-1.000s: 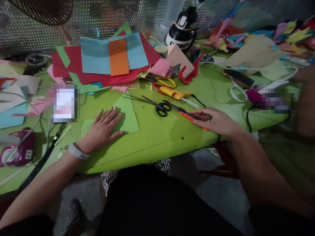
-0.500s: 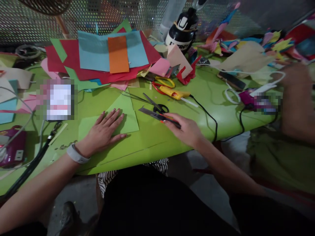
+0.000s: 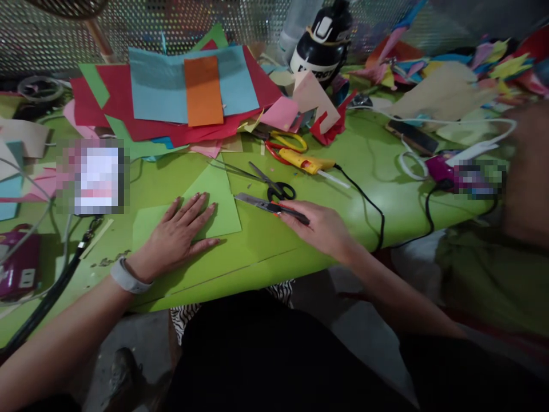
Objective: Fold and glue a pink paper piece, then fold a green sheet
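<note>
My left hand lies flat with fingers spread on a light green sheet of paper, pressing it to the table. The paper has a slanting upper edge, and part of it is hidden under the hand. In my right hand is a utility knife, held by its dark handle. Its blade is out and points left, with the tip close to the paper's right edge. Just beyond the knife lie black-handled scissors, partly opened. A yellow glue gun with a white glue stick rests farther back.
Stacked coloured papers fill the back, near a black-and-white bottle. Red-and-yellow-handled scissors lie beside the stack. A phone and a purple power strip are at left, with cords. Another person's arm is at right.
The knife's blade has turned flatter and moved left, its tip nearer the paper's right edge. My left hand stays flat on the paper. The view has shifted slightly.
</note>
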{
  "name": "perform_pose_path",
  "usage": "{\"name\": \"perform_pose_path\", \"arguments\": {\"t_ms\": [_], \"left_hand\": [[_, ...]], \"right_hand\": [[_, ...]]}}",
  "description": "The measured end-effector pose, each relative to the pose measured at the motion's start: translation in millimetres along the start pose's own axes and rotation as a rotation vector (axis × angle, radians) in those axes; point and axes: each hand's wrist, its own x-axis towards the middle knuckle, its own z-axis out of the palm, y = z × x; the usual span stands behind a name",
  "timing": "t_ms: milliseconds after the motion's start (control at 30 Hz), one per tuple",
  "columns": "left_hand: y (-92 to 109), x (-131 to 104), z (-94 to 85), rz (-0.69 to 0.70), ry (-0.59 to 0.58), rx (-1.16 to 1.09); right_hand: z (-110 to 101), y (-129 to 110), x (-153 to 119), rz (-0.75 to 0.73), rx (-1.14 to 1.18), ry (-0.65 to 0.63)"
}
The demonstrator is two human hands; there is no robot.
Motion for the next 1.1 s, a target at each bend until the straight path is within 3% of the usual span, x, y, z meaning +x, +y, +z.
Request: {"name": "perform_pose_path", "arguments": {"t_ms": [700,933,1100], "left_hand": [[0.1,0.3,-1.6,-0.012,-0.014,-0.007],[2.0,-0.2,-3.8,-0.016,-0.011,0.036],[2.5,1.7,-4.7,-0.084,-0.028,0.039]], "right_hand": [[1.5,-0.8,-0.3,-0.01,0.01,0.017],[1.0,2.3,4.1,-0.143,-0.039,-0.013],[-7.0,7.2,18.1,-0.285,-0.119,-0.158]]}}
